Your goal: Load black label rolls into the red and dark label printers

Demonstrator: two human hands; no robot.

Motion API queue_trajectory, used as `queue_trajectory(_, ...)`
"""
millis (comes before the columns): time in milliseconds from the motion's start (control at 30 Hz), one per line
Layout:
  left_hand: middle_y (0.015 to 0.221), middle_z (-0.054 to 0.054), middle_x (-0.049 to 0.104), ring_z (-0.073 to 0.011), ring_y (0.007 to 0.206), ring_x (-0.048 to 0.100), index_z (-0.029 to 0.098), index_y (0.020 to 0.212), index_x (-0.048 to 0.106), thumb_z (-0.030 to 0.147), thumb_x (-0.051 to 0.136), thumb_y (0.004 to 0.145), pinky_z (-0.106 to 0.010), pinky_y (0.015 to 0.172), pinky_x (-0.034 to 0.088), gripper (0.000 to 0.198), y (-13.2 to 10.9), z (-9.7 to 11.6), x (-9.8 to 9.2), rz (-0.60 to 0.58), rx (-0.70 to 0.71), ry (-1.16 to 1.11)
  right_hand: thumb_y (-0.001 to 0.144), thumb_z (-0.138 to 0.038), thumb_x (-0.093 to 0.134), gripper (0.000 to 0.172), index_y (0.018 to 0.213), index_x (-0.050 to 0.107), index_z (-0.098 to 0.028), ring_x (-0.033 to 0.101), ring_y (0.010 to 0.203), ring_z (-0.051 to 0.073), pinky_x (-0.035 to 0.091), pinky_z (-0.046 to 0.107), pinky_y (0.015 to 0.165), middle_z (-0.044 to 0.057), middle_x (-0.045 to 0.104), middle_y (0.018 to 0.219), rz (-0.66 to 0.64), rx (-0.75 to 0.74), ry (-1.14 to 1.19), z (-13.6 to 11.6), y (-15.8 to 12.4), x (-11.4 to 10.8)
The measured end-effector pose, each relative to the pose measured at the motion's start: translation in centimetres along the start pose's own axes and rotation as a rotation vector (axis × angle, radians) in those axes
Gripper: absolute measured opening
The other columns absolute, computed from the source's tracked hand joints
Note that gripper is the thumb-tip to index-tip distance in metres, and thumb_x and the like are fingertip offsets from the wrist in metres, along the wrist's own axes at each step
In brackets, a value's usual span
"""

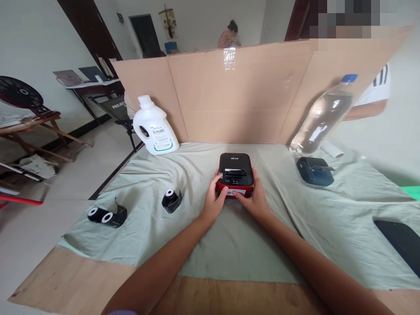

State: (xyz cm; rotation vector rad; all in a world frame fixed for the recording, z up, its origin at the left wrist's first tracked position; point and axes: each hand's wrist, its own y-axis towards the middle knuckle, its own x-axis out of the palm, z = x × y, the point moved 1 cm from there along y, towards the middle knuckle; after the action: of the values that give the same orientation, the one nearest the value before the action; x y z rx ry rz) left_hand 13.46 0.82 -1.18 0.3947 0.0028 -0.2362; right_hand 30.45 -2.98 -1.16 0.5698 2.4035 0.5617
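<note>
Two bare hands are closed on one red-and-black device (236,164), which sits at mid-table on a green cloth (243,245). The left hand (215,197) grips its left side, the right hand (256,199) its right side, both thumbs on the front face. Casing: black top with pale lettering toward the far end, a slot across the middle holding a dark strip, small markings nearer the front, red lower body, white label on the front.

Surroundings: a cardboard panel (229,96) rises behind the device and bounds the far side. A white jug (155,127) stands before it at left; a clear bottle (323,116) with a blue cap stands at right. Near the bottle's base lie a white tube (333,149) and a dark blue device (315,170). One black roll (171,201) lies left of the hands, with a pair of black rolls (107,217) farther left. A phone (402,243) lies at far right.

Edges: the wrinkled cloth stops short of the near edge, exposing bare wood (236,295). Lateral room runs left to the single roll and right to the dark blue device
</note>
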Motion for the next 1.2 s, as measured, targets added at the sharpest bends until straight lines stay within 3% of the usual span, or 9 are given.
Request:
queue_trajectory(233, 0.134, -0.008, 0.051, -0.0215, 0.128, 0.051, 0.026, 0.127, 0.052, 0.032, 0.056, 0.095, -0.038, 0.107, 0.046, 0.033, 0.5, 0.2, -1.1, -0.017, 0.012, 0.06, 0.074, -0.045, 0.08, 0.085, 0.145, 0.037, -0.026, 0.059, 0.119, 0.03, 0.052, 0.051, 0.1, 0.013, 0.055, 0.136, -0.009, -0.005, 0.034, 0.7, 0.0, -0.3)
queue_trajectory(667, 0.124, -0.008, 0.053, -0.0213, 0.114, 0.055, 0.024, 0.126, 0.054, 0.034, 0.06, 0.091, -0.035, 0.096, 0.05, 0.036, 1.7, 0.2, -2.3, -0.085, 0.053, 0.256, 0.073, -0.048, 0.079, 0.08, 0.141, 0.041, -0.025, 0.061, 0.118, 0.033, 0.051, 0.05, 0.098, 0.014, 0.059, 0.129, -0.006, -0.065, -0.096, 0.4, 0.4, -0.9)
queue_trajectory(833, 0.104, -0.004, 0.061, -0.0188, 0.092, 0.059, 0.024, 0.124, 0.057, 0.041, 0.056, 0.094, -0.034, 0.086, 0.052, 0.034, 2.1, -0.1, -3.2, -0.167, -0.067, 0.22, 0.071, -0.049, 0.08, 0.081, 0.139, 0.043, -0.025, 0.062, 0.116, 0.035, 0.05, 0.052, 0.097, 0.015, 0.061, 0.13, -0.016, -0.039, -0.164, 0.3, 0.4, -0.9)
queue_trajectory(967, 0.097, -0.004, 0.061, -0.0197, 0.09, 0.06, 0.024, 0.119, 0.058, 0.045, 0.058, 0.093, -0.034, 0.083, 0.052, 0.034, 2.2, -0.5, -3.5, -0.2, -0.112, 0.172, 0.071, -0.051, 0.08, 0.085, 0.141, 0.042, -0.024, 0.06, 0.121, 0.036, 0.047, 0.055, 0.098, 0.016, 0.059, 0.135, -0.022, -0.031, -0.21, 0.4, 0.3, -0.8)
queue_trajectory(1100, 0.102, -0.006, 0.06, -0.0201, 0.093, 0.059, 0.022, 0.125, 0.057, 0.046, 0.052, 0.096, -0.035, 0.086, 0.051, 0.037, 1.9, -0.7, -3.3, -0.163, 0.022, 0.243, 0.075, -0.048, 0.078, 0.086, 0.147, 0.037, -0.023, 0.059, 0.122, 0.035, 0.047, 0.055, 0.1, 0.016, 0.058, 0.135, -0.022, -0.053, -0.176, 0.5, 0.1, -0.8)
queue_trajectory(1200, 0.132, -0.013, 0.052, -0.026, 0.12, 0.052, 0.023, 0.132, 0.057, 0.046, 0.054, 0.094, -0.042, 0.104, 0.043, 0.044, 1.5, -0.3, -3.3, -0.121, 0.21, 0.433, 0.077, -0.046, 0.076, 0.089, 0.151, 0.032, -0.024, 0.058, 0.125, 0.035, 0.047, 0.055, 0.102, 0.016, 0.058, 0.136, -0.023, -0.068, -0.152, 0.4, 0.1, -0.8)
